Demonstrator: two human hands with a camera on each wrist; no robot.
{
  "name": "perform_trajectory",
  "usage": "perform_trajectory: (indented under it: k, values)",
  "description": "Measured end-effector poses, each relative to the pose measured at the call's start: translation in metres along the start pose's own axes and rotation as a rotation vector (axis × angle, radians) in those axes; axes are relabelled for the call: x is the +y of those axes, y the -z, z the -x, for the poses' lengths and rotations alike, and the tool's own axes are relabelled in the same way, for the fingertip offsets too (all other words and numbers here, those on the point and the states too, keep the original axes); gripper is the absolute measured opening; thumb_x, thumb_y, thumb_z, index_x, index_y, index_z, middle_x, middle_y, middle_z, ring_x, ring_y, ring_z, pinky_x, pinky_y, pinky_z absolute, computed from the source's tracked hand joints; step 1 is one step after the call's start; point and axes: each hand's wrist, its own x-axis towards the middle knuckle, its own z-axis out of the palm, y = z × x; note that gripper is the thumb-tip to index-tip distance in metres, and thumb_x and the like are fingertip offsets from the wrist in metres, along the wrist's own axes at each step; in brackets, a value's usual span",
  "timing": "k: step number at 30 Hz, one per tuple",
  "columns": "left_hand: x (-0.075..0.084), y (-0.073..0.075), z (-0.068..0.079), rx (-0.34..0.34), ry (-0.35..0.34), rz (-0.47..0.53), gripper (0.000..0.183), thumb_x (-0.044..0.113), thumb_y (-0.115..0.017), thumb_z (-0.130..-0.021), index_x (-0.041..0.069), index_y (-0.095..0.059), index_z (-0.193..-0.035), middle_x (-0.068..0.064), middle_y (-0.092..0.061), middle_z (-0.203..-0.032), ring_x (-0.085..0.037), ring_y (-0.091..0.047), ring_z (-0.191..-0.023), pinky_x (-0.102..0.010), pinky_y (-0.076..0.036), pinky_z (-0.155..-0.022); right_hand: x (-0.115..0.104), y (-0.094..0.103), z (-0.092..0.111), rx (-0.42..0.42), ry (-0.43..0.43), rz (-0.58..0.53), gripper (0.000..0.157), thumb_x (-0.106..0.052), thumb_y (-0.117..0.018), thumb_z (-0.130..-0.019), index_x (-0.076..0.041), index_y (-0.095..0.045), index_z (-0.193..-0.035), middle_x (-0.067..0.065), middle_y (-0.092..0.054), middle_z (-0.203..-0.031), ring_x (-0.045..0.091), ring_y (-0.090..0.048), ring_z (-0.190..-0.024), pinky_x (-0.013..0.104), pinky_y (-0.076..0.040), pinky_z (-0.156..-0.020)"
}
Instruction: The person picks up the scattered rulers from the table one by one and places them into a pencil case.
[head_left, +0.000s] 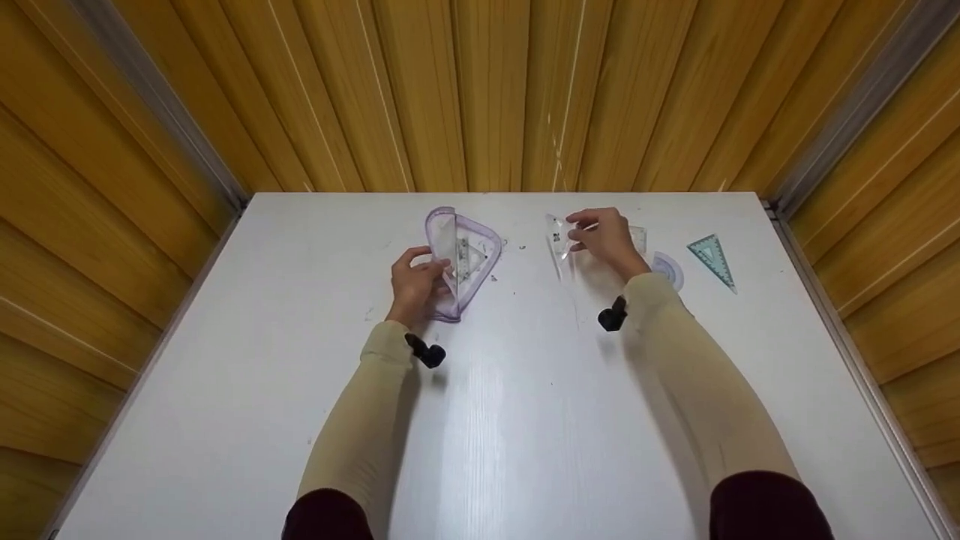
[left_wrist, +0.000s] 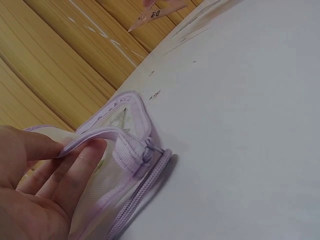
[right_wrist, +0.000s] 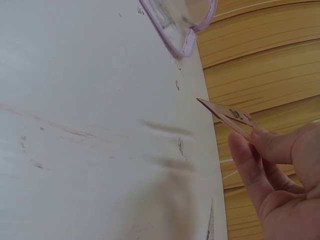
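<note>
My left hand (head_left: 415, 286) pinches the edge of a see-through mesh pouch (left_wrist: 135, 160) with purple trim and a zip, thumb on one side and fingers on the other. The pouch mouth gapes, and a clear set square (head_left: 471, 259) shows inside. To the right, my right hand (head_left: 607, 241) holds a clear triangular set square (right_wrist: 227, 111) with dark print between thumb and fingers, raised off the table. In the head view this set square is apart from the pouch.
A pale purple protractor (head_left: 669, 268) lies beside my right wrist, partly hidden by the sleeve. Farther right lies a green set square (head_left: 714, 262). Another clear measuring piece (head_left: 638, 238) shows behind my right hand. Wood-look panels (head_left: 487, 97) border the white table (head_left: 487, 420).
</note>
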Motion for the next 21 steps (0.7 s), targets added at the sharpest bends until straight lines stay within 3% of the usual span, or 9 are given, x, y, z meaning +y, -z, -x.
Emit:
perform_trajectory:
  k: [7,15,21]
  values:
    - [0.003,-0.001,0.001,0.000,0.018,0.009,0.045,0.007,-0.073,-0.095,0.005,-0.058,-0.137,-0.016,-0.075,-0.105,-0.024,-0.074,-0.083,-0.034,-0.062,-0.065,-0.003,-0.005,-0.002,-0.014,0.020,-0.013,0.033,0.005,-0.067,-0.096,0.002,-0.069,-0.129,0.018,-0.061,-0.116,0.023,-0.066,-0.094,0.047,-0.059,-0.086]
    - [0.003,-0.003,0.002,-0.018,-0.020,0.017,0.045,0.005,-0.071,-0.096,0.002,-0.056,-0.138,-0.017,-0.076,-0.105,-0.022,-0.073,-0.078,-0.031,-0.060,-0.062,-0.005,-0.010,-0.005,0.006,0.038,-0.028,0.030,0.007,-0.069,-0.093,0.003,-0.071,-0.123,0.018,-0.063,-0.111,0.019,-0.071,-0.080,0.045,-0.061,-0.081]
    - [0.002,-0.001,0.002,-0.002,-0.001,-0.001,0.048,0.008,-0.074,-0.095,0.004,-0.056,-0.139,-0.014,-0.076,-0.103,-0.023,-0.074,-0.080,-0.031,-0.060,-0.063,-0.006,-0.019,-0.007,-0.004,0.034,-0.037,0.031,0.008,-0.069,-0.092,0.005,-0.070,-0.123,0.017,-0.065,-0.108,0.015,-0.068,-0.082,0.044,-0.061,-0.082]
